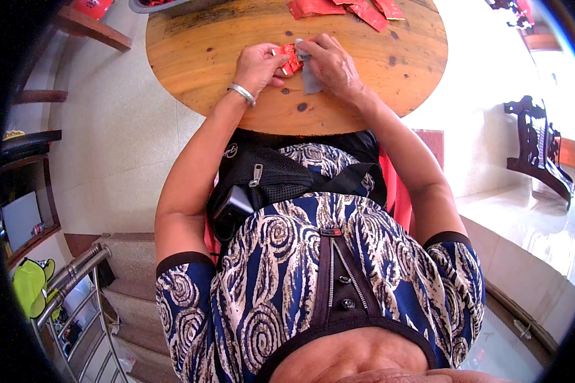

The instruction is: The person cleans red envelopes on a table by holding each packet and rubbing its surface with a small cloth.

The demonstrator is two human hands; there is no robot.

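My left hand (260, 67), with a silver bracelet at the wrist, pinches a small red packet (292, 59) with pale edges over the table. My right hand (331, 67) is closed around a grey cloth (311, 82) and presses it to the packet's right side. The cloth's lower end hangs below my fingers. Part of the packet is hidden by my fingers and the cloth, and its print is too small to read.
Flat red wrappers (367, 14) lie at the far side of the round wooden table (204, 64). A grey tub (179, 7) with red items stands at the far left edge. A carved wooden chair (533, 150) is off right; a metal railing (76, 271) and steps are at left.
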